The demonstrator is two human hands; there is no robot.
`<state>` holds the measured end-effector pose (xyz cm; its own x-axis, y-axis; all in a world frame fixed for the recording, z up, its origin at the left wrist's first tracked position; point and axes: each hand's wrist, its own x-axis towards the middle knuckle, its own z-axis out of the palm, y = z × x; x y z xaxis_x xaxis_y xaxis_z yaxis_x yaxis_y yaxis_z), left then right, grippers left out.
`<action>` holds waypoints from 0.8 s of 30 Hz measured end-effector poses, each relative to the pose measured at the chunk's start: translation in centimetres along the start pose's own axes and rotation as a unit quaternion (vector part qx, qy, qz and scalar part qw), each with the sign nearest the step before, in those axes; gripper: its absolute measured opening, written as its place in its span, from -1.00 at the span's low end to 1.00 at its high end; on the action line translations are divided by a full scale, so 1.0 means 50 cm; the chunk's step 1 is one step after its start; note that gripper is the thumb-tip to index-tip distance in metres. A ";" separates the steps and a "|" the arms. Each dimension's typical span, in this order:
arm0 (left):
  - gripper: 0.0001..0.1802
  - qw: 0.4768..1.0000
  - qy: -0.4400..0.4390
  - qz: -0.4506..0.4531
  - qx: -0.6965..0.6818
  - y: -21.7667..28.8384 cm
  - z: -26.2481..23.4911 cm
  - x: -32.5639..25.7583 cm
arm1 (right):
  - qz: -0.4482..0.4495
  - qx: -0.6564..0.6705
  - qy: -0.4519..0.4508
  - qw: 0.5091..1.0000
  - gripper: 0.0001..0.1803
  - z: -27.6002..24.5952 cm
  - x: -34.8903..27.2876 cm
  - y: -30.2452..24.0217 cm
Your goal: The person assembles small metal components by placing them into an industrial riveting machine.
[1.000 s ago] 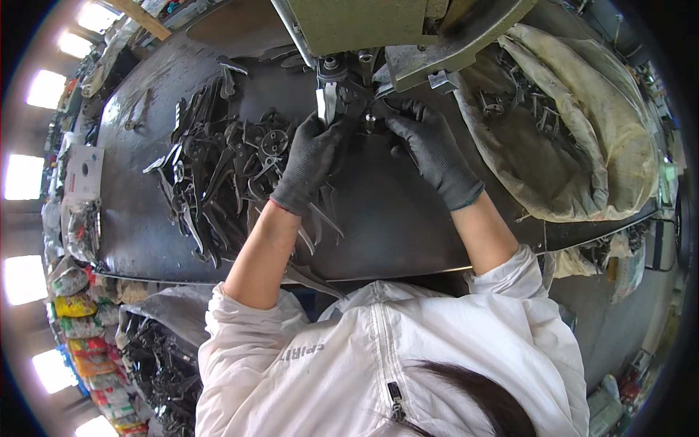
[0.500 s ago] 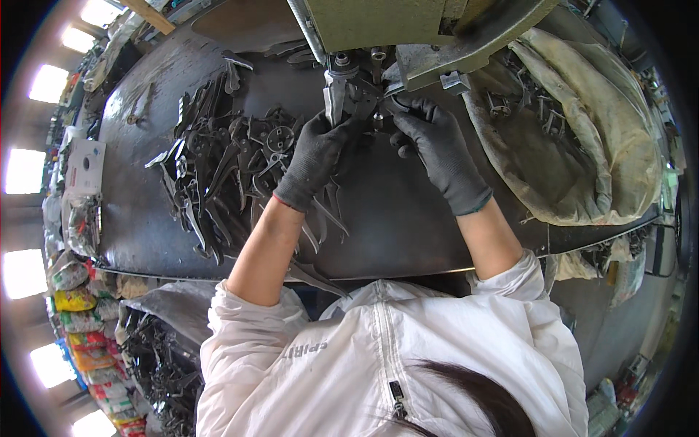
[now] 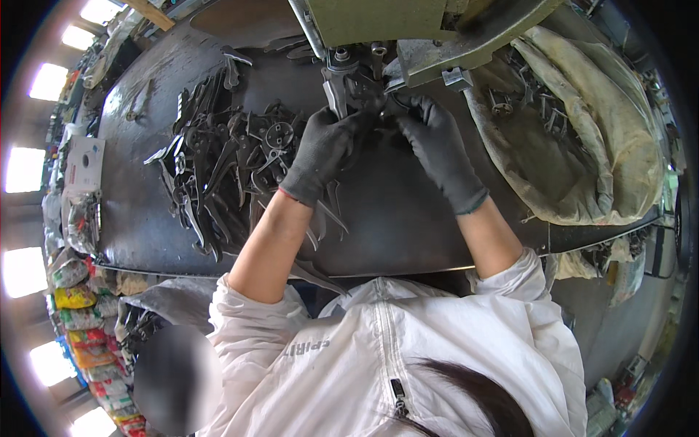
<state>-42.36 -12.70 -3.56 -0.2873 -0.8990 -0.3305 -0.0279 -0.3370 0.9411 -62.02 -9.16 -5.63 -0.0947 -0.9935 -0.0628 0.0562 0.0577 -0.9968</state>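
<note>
My left hand [image 3: 325, 149], in a dark grey glove, is closed around a metal plier part [image 3: 333, 100] with a pale, shiny edge. The part is held up under the head of a green machine [image 3: 375, 22], close to its short upright metal pins [image 3: 378, 62]. Just right of it is my right hand [image 3: 440, 146], gloved alike, with thumb and fingers pinched together beside the dark end of the plier part. What those fingertips grip is too dark to make out. Left of my left hand, a heap of dark plier parts [image 3: 218, 149] covers the bench.
The dark metal bench [image 3: 408, 233] ends close to my body. An open cloth sack [image 3: 630, 175] with metal pieces inside lies at the right, near the machine's curved arm [image 3: 484, 54]. A white box [image 3: 85, 164] stands at the left edge, and a plastic sheet [image 3: 171, 300] lies below the bench.
My left hand has shifted slightly right, tilting the plier part. My right fingers have drawn in and down a little beside it. A blurred round patch now covers the lower left.
</note>
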 end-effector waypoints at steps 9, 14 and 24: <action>-0.68 0.961 0.093 0.155 0.209 -0.083 -0.055 0.019 | 0.051 0.031 -0.044 0.997 -0.77 -0.002 0.032 0.067; -0.63 0.987 0.088 0.129 0.044 0.004 -0.097 -0.051 | 0.103 -0.006 -0.017 0.994 -0.74 -0.017 0.010 0.052; -0.62 0.995 0.036 0.083 0.037 0.044 -0.077 -0.164 | 0.130 -0.007 -0.052 0.990 -0.67 0.001 -0.037 -0.033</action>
<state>-36.36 -7.14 0.95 -0.2239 -0.9594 -0.1714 -0.0560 -0.1629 0.9851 -61.88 -7.44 -3.88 0.0250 -0.9494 -0.3132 0.0504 0.3141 -0.9481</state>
